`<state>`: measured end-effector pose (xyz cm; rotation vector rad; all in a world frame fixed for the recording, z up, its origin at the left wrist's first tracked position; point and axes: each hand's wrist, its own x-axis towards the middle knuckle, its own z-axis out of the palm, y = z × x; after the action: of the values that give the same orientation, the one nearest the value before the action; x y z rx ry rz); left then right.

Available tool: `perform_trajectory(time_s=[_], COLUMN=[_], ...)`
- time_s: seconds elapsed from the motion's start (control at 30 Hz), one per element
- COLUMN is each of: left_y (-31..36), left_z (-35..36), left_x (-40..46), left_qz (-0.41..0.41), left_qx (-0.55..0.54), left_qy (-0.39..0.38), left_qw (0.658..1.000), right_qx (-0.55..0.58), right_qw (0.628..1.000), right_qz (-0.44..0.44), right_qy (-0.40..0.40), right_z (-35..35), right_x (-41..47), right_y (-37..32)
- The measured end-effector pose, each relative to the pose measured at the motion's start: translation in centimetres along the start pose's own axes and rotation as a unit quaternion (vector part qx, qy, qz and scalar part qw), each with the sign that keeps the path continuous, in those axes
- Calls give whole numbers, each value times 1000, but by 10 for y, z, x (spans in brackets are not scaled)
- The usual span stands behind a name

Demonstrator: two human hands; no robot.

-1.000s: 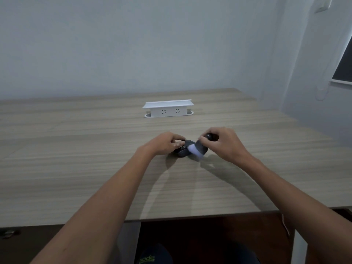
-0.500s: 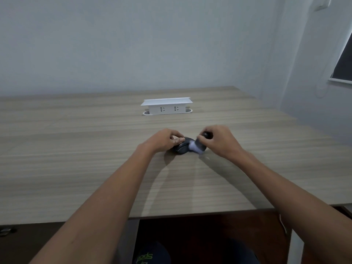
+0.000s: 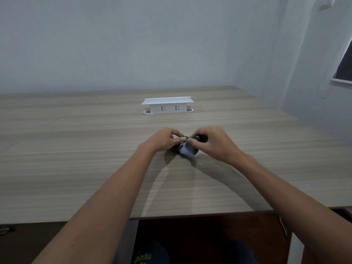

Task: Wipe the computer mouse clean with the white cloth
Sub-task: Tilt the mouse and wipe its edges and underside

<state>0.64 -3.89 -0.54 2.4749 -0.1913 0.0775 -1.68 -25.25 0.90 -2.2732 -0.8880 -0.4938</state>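
Since 0.5 s ago: hands drawn closer together, right hand [image 3: 215, 143] now over more of the mouse; cloth shifted slightly left across the shell. Head tilt changed a little; power strip sits about where it did.

Computer mouse [image 3: 178, 147]: dark, on the wooden table [image 3: 76, 159], centre of the scene, well near of the white socket box [image 3: 167, 107]. Mostly hidden by both hands.

Left hand [image 3: 163, 141]: fingers curled together on the mouse's left side, pinning it. Right hand: fingertips bunched and clamped on the white cloth [image 3: 185, 151], pressing it onto the mouse's near right face. A dark rounded part shows under the right fingers; cannot tell what it is.

Step in hand, by my reading: mid-wipe, 1 pass among several. Next move calls for steady left-hand hold, firm cloth pressure, then turning the mouse to reach the covered sides.
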Motion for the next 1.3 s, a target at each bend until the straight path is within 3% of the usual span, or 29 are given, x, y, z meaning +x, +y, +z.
perform_trajectory(time_s=[0.07,0.2,0.37,0.53,0.7,0.87,1.03,1.2,1.3], left_y=[1,0,-1,1,2,3,2,6,5], left_z=[-1,1,-2,1,-1,1,-1,0,-1], left_x=[0,2,2,2,2,0,0,-3,-3], left_qz=[2,-7,-1,-18,-13,-22,-23,-27,-29], left_qx=[1,9,-4,4,-7,-1,-2,4,6], left_qy=[-2,5,0,1,-5,0,-3,4,5], left_qw=[1000,1000,1000,1000,1000,1000,1000,1000,1000], right_qx=[-7,-78,7,-109,16,-102,12,-73,20], right_qw=[1000,993,1000,987,999,988,999,990,993], right_qz=[4,55,12,90,34,91,42,89,86], right_qy=[-3,69,-17,70,-5,66,-1,81,73], right_z=[4,-3,5,-2,3,-3,2,-2,-2], right_x=[1,6,0,7,0,8,3,9,5], right_y=[1,19,-1,27,5,30,13,35,26])
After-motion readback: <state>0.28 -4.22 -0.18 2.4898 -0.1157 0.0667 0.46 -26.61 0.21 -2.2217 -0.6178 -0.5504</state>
